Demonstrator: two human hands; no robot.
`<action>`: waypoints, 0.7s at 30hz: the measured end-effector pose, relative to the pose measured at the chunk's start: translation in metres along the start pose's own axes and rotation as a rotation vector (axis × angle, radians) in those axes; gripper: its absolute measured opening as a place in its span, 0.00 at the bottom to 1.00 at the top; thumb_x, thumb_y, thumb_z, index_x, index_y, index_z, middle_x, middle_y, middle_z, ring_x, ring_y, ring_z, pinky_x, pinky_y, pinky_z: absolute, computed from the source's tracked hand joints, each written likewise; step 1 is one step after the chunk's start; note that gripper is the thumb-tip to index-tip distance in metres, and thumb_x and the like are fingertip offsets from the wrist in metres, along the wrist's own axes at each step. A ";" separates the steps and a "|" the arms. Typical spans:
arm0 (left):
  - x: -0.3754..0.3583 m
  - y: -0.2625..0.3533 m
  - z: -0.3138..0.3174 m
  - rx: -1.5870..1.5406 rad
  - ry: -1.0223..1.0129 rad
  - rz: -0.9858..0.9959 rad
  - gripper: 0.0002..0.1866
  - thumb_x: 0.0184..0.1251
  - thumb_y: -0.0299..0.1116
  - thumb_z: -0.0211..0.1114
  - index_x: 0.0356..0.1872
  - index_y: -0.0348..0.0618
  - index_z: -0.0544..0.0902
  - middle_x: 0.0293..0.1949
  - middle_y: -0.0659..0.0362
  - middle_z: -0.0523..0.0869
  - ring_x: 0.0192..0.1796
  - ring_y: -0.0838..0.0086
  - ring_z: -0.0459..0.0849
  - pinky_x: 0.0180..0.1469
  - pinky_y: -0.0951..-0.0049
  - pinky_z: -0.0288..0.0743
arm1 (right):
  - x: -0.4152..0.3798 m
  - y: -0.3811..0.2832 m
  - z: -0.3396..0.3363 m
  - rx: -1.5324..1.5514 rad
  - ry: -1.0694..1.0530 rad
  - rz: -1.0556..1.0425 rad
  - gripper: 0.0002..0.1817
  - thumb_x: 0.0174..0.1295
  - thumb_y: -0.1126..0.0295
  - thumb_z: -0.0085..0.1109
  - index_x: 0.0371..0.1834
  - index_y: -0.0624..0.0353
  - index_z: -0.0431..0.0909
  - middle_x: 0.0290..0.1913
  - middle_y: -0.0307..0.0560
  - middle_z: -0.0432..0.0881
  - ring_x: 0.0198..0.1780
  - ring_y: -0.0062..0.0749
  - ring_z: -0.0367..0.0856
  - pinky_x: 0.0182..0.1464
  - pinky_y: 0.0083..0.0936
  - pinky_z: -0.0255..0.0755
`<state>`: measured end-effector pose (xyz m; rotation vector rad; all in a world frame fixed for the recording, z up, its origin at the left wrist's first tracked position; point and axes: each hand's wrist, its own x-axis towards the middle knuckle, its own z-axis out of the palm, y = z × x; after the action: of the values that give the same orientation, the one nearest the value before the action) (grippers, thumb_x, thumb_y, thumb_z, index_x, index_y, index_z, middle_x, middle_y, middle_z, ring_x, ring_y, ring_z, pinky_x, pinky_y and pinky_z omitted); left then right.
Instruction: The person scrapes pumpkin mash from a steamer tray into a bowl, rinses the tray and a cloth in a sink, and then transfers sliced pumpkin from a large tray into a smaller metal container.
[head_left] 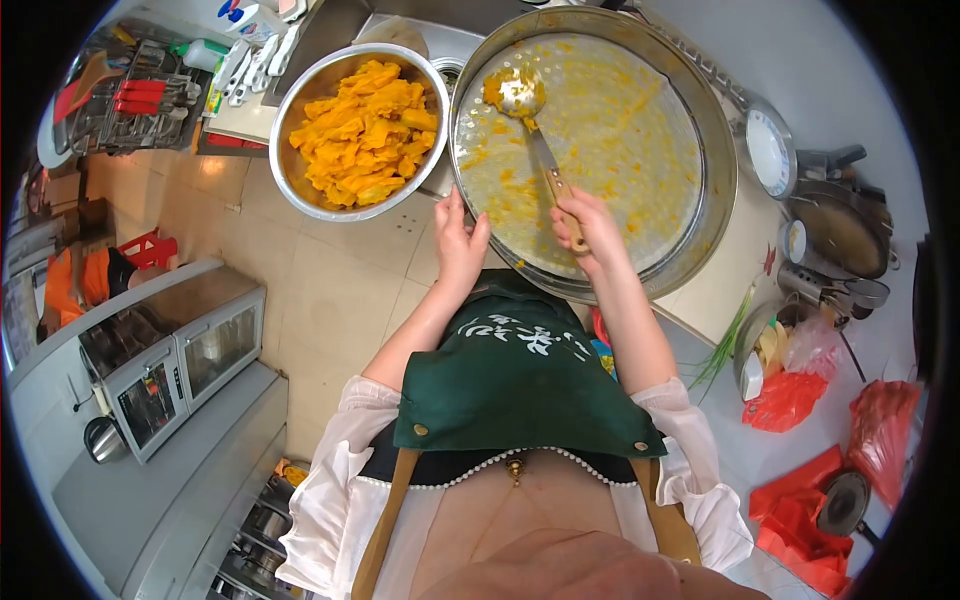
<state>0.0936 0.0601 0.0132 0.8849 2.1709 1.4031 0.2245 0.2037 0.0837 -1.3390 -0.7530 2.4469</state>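
My right hand (588,228) is closed round the wooden handle of a metal spoon (541,150). The spoon's bowl rests on the lined bottom of a large round steamer tray (722,165), over a small heap of orange mash (497,88). Orange smears cover much of the pale liner (625,130). At the tray's near left rim, my left hand (461,245) holds the edge, its fingers partly hidden by the wall. Left of the tray stands a steel bowl (283,170) piled with soft orange pumpkin pieces (365,135).
A sink (400,25) lies behind the bowl. Pans (840,230), a white plate (770,152) and green onions (738,330) are at the right. A dish rack (150,95) stands far left, and a person in orange (65,290) is in the background.
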 end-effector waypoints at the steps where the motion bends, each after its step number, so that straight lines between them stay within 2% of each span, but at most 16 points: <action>1: 0.000 -0.001 0.000 -0.003 0.000 0.003 0.32 0.57 0.27 0.61 0.65 0.35 0.61 0.49 0.51 0.69 0.46 0.68 0.75 0.36 0.78 0.75 | -0.008 -0.001 -0.004 0.050 -0.017 0.024 0.18 0.62 0.73 0.49 0.55 0.60 0.64 0.25 0.41 0.72 0.14 0.17 0.64 0.13 0.14 0.60; 3: 0.000 0.000 0.000 -0.011 0.002 -0.006 0.32 0.57 0.27 0.61 0.64 0.35 0.61 0.49 0.51 0.69 0.46 0.68 0.75 0.36 0.78 0.75 | -0.027 -0.004 -0.011 0.146 -0.054 0.073 0.17 0.62 0.72 0.49 0.54 0.59 0.64 0.26 0.42 0.71 0.14 0.17 0.63 0.13 0.13 0.58; 9: -0.002 -0.011 0.005 -0.027 0.038 -0.001 0.33 0.57 0.28 0.62 0.64 0.33 0.62 0.50 0.49 0.69 0.46 0.65 0.75 0.36 0.76 0.75 | -0.090 -0.031 0.026 -0.087 -0.171 -0.172 0.26 0.62 0.75 0.49 0.64 0.64 0.59 0.25 0.44 0.72 0.14 0.21 0.67 0.15 0.14 0.62; 12: -0.002 -0.009 0.003 -0.011 0.037 -0.014 0.33 0.55 0.30 0.63 0.63 0.32 0.62 0.49 0.48 0.70 0.47 0.62 0.75 0.38 0.73 0.75 | -0.099 -0.028 0.052 -0.147 -0.259 -0.267 0.30 0.61 0.77 0.49 0.68 0.62 0.55 0.25 0.45 0.73 0.14 0.21 0.68 0.15 0.15 0.64; 13: -0.002 -0.009 0.003 -0.006 0.035 -0.020 0.33 0.55 0.30 0.63 0.63 0.32 0.62 0.49 0.48 0.70 0.47 0.61 0.75 0.40 0.72 0.75 | -0.097 -0.021 0.062 -0.176 -0.240 -0.285 0.28 0.62 0.78 0.48 0.68 0.61 0.56 0.25 0.43 0.73 0.13 0.19 0.67 0.15 0.14 0.61; 16: 0.000 -0.011 0.004 0.012 0.046 0.016 0.33 0.55 0.30 0.64 0.62 0.31 0.63 0.49 0.46 0.70 0.48 0.56 0.74 0.48 0.66 0.71 | -0.046 0.007 0.070 -0.624 -0.310 -0.358 0.27 0.62 0.77 0.49 0.66 0.64 0.60 0.27 0.47 0.77 0.18 0.28 0.74 0.20 0.21 0.68; 19: 0.001 -0.007 -0.001 0.009 0.027 0.003 0.33 0.55 0.30 0.63 0.62 0.30 0.63 0.48 0.46 0.71 0.49 0.54 0.74 0.50 0.65 0.70 | 0.005 0.043 0.061 -1.215 -0.169 -1.032 0.26 0.59 0.76 0.51 0.63 0.66 0.63 0.32 0.55 0.80 0.29 0.41 0.81 0.32 0.30 0.73; 21: -0.001 -0.007 0.001 0.028 0.037 0.009 0.33 0.55 0.30 0.63 0.62 0.30 0.63 0.48 0.45 0.71 0.49 0.54 0.74 0.50 0.65 0.70 | -0.005 0.035 0.067 -1.156 -0.150 -0.958 0.26 0.57 0.76 0.52 0.62 0.65 0.64 0.36 0.60 0.79 0.36 0.48 0.81 0.39 0.33 0.73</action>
<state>0.0927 0.0580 0.0062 0.8868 2.2216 1.4069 0.1719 0.1507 0.0975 -0.6476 -2.3442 1.2684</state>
